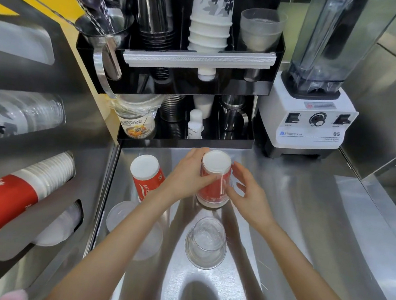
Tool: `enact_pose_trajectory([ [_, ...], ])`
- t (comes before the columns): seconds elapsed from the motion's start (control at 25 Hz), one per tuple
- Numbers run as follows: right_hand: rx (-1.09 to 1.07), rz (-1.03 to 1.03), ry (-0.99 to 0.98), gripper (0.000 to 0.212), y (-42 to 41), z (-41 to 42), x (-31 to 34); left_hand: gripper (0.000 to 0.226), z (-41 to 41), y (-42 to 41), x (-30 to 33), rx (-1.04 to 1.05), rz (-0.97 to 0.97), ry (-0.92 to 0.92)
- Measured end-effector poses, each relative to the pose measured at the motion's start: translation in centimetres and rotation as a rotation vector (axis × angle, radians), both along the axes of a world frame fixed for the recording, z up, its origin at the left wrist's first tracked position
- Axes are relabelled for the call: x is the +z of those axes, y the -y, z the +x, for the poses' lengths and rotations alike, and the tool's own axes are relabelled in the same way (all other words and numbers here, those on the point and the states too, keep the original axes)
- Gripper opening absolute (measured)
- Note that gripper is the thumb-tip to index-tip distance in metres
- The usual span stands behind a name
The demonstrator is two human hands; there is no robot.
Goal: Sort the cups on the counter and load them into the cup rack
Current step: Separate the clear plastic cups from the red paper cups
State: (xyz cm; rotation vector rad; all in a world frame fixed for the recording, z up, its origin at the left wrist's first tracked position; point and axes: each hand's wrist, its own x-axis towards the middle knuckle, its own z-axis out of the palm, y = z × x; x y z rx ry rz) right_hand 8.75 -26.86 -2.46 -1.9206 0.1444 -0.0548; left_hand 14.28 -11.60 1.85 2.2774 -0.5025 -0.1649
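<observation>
An upside-down stack of red paper cups (214,175) with a clear cup over it stands mid-counter. My left hand (187,173) grips its left side and my right hand (248,193) touches its right side with curled fingers. Another upside-down red paper cup (147,172) stands to the left, partly behind my left forearm. A clear plastic cup (206,242) stands upside down in front, between my arms. A frosted cup (122,217) lies under my left forearm, mostly hidden. The cup rack (48,135) on the left wall holds sideways stacks of red, white and clear cups in its holes.
A black organiser (196,60) at the back holds cup stacks, steel jugs, spoons and bottles. A white blender (309,117) stands at the back right. Bare steel counter (318,222) stretches to the right, bounded by a steel wall.
</observation>
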Motion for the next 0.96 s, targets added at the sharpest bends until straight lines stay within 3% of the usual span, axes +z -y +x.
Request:
enact_pose_trajectory([
  [0.08,-0.142,0.151,-0.073,0.046,0.4,0.5,-0.4,0.054,0.3,-0.4,0.8,0.014,-0.033,0.006],
  [0.2,-0.346,0.502,-0.385,0.037,0.7,0.9,-1.1,0.053,0.6,-1.1,2.2,0.046,-0.088,0.018],
  [0.28,-0.309,0.721,-0.497,0.032,0.5,1.0,-1.7,0.053,0.6,-1.4,2.9,0.054,-0.111,0.023],
  [0.36,-0.244,0.810,-0.485,0.025,0.3,1.2,-1.9,0.054,0.6,-1.6,3.3,0.067,-0.117,0.025],
  [0.48,-0.248,0.816,-0.433,0.014,0.1,1.4,-2.2,0.053,0.5,-1.9,3.7,0.087,-0.125,0.031],
  [0.72,-0.195,0.755,-0.463,0.012,-0.1,3.1,-2.1,0.056,0.6,-2.6,4.7,0.085,-0.090,0.079],
  [0.96,-0.233,0.516,-0.565,0.018,-1.4,5.8,-3.0,0.065,1.6,-5.2,6.6,0.211,-0.098,0.165],
])
